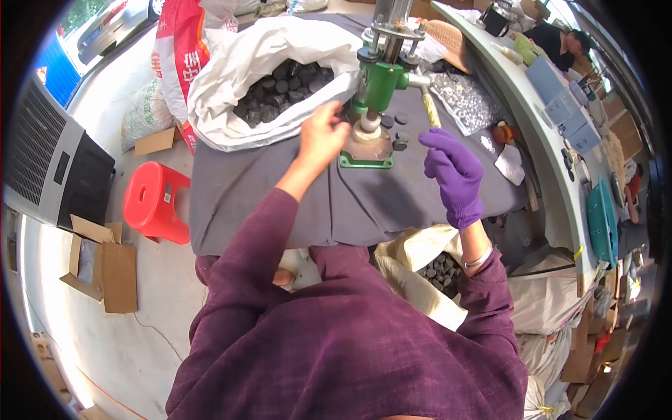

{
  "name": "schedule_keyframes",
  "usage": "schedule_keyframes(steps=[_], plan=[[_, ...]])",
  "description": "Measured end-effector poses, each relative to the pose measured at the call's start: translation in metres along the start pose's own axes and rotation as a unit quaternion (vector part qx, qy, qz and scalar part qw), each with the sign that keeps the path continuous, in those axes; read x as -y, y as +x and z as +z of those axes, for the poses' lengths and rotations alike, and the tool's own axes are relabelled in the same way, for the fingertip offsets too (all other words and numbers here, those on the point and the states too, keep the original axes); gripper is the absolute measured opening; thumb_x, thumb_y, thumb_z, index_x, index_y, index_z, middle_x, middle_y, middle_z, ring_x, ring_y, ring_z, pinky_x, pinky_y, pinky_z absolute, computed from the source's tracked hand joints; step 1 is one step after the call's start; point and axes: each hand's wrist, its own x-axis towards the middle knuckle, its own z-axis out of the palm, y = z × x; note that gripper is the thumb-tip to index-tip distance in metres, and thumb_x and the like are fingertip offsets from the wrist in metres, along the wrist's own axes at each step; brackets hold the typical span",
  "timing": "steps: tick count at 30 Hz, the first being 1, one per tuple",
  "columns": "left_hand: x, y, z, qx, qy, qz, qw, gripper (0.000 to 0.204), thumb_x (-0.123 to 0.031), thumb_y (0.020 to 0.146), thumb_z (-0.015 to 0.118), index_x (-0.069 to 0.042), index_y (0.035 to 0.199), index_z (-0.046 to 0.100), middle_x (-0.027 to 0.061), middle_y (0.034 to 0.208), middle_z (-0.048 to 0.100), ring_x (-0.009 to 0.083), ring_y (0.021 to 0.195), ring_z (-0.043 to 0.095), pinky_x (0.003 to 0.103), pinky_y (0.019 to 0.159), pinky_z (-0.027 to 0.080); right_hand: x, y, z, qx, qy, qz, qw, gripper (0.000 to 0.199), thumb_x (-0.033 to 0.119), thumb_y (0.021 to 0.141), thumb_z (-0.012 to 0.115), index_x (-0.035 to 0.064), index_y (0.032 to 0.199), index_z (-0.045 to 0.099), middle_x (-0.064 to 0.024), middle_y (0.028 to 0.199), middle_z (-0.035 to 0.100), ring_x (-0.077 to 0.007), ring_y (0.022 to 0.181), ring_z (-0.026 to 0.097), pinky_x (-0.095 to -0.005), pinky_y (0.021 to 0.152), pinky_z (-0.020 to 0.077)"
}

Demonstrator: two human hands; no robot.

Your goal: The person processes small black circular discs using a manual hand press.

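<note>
1. the bare left hand [323,133] reaches to the green press [378,87], fingers pinched together near its base; whether they hold anything i cannot tell.
2. the right hand [455,175], in a purple glove, hangs half open at the press's four o'clock, empty.
3. a white sack of dark discs [280,87] lies at the press's nine o'clock.

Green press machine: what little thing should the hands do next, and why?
Probably pull the lever down. The left hand is at the green press, by the round piece on its base, and the gloved right hand reaches up at the lever's lower end.
</note>
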Motion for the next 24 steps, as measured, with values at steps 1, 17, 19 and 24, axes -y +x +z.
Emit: schedule_keyframes(steps=[1, 17, 19, 24], plan=[[0.007, 0.007, -0.017, -0.032, 0.042, 0.034, 0.998, 0.031, -0.004, 0.072, 0.066, -0.002, 0.102, 0.064, 0.0131, 0.101, 0.066, 0.0238, 0.079, 0.067, 0.034, 0.072, 0.053, 0.003, 0.000, 0.002, -0.014, 0.014, 0.042, 0.999, 0.020, -0.003, 0.087, 0.055, -0.0018, 0.103, 0.067, -0.0004, 0.073, 0.059, -0.0052, 0.057, 0.050, -0.0226, 0.069, 0.0471], [0.076, 0.053, -0.124, 0.066, 0.499, -0.119, 0.856, 0.023, -0.015, 0.074, 0.057, -0.003, 0.089, 0.069, 0.0198, 0.088, 0.068, 0.0365, 0.086, 0.065, 0.045, 0.077, 0.051, 0.079, 0.134, -0.030, 0.056, -0.008, 0.044, 0.997, 0.033, 0.015, 0.092, 0.044, -0.0040, 0.110, 0.063, -0.0008, 0.060, 0.042, -0.0097, 0.058, 0.046, -0.0327, 0.079, 0.0543], [0.075, 0.047, -0.119, 0.037, 0.476, -0.095, 0.873, 0.024, -0.017, 0.074, 0.058, -0.003, 0.090, 0.069, 0.0196, 0.090, 0.068, 0.0361, 0.086, 0.065, 0.045, 0.077, 0.050, 0.075, 0.136, -0.033, 0.053, 0.016, 0.066, 0.996, 0.033, 0.015, 0.092, 0.043, -0.0024, 0.112, 0.064, -0.0003, 0.061, 0.041, -0.0092, 0.058, 0.046, -0.0331, 0.080, 0.0552], [0.051, 0.025, -0.101, -0.117, 0.303, 0.023, 0.945, 0.036, -0.019, 0.070, 0.069, -0.006, 0.104, 0.065, 0.0133, 0.093, 0.067, 0.0311, 0.089, 0.062, 0.041, 0.077, 0.050, 0.073, 0.135, -0.030, 0.042, 0.013, 0.058, 0.997, 0.033, 0.016, 0.093, 0.043, -0.0007, 0.111, 0.065, -0.0002, 0.061, 0.041, -0.0093, 0.058, 0.046, -0.0337, 0.082, 0.0552]])
